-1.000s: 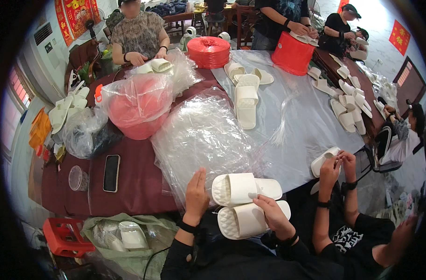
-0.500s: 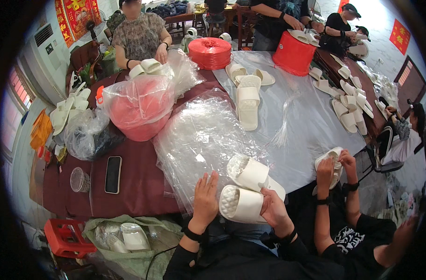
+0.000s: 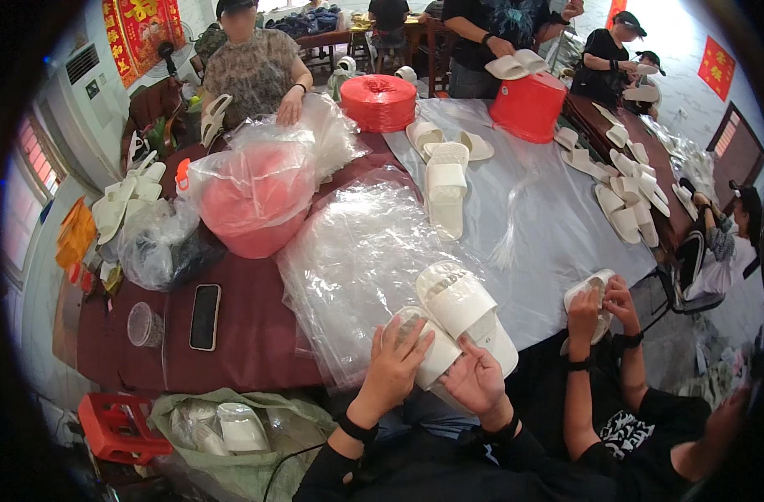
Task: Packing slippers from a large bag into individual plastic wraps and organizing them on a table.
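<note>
A cream-white slipper with a broad strap is between my hands at the table's near edge. My left hand has its fingers around the toe and side of this slipper. My right hand lies against its heel part with fingers stretched out. The second slipper of the pair rests just beyond, partly over a stack of clear plastic bags; a glossy sheen covers its strap. Part of the nearer slipper's sole is hidden behind my hands.
On the left are a phone, a round clear tub and a plastic-draped red container. Further slippers lie ahead. At right, a co-worker's hands hold another slipper. Below left stands a sack of slippers.
My left hand has come right onto the nearer slipper. My right hand has loosened its grip and spread its fingers. Both slippers have shifted; the farther one is turned and raised slightly.
</note>
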### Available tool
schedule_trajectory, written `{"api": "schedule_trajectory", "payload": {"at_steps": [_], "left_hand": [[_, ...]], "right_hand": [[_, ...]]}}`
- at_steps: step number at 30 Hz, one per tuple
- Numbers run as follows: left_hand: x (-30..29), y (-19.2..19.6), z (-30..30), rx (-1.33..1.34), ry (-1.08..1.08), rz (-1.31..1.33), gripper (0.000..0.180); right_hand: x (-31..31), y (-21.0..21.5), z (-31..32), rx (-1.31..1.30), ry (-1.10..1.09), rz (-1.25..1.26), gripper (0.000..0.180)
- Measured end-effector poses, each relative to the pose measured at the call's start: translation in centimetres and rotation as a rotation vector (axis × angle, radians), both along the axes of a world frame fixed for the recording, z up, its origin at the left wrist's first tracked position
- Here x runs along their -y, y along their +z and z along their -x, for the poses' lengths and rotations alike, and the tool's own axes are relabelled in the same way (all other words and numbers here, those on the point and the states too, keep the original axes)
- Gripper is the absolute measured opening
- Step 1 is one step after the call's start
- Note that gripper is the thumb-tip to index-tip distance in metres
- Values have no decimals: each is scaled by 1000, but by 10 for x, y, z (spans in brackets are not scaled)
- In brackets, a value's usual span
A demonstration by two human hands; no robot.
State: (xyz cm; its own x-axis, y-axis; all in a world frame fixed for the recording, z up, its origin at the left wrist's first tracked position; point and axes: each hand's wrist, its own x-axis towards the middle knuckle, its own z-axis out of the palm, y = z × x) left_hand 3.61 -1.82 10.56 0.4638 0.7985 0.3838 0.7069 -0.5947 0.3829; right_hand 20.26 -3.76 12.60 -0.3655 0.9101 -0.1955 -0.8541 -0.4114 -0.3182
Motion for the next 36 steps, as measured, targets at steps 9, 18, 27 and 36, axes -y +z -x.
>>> {"api": "schedule_trajectory", "payload": {"at_steps": [9, 18, 27, 36], "left_hand": [[-4, -7, 3, 269, -101, 28, 48], [4, 1, -3, 303, 84, -140, 37], [5, 3, 0, 608, 15, -6, 30], [5, 5, 9, 457, -262, 34, 28]], "right_hand": [[-1, -8, 1, -190, 29, -42, 48], [-15, -29, 6, -73, 7, -84, 55], [-26, -34, 16, 41, 68, -192, 73], [-38, -67, 11, 61, 104, -218, 56]]}}
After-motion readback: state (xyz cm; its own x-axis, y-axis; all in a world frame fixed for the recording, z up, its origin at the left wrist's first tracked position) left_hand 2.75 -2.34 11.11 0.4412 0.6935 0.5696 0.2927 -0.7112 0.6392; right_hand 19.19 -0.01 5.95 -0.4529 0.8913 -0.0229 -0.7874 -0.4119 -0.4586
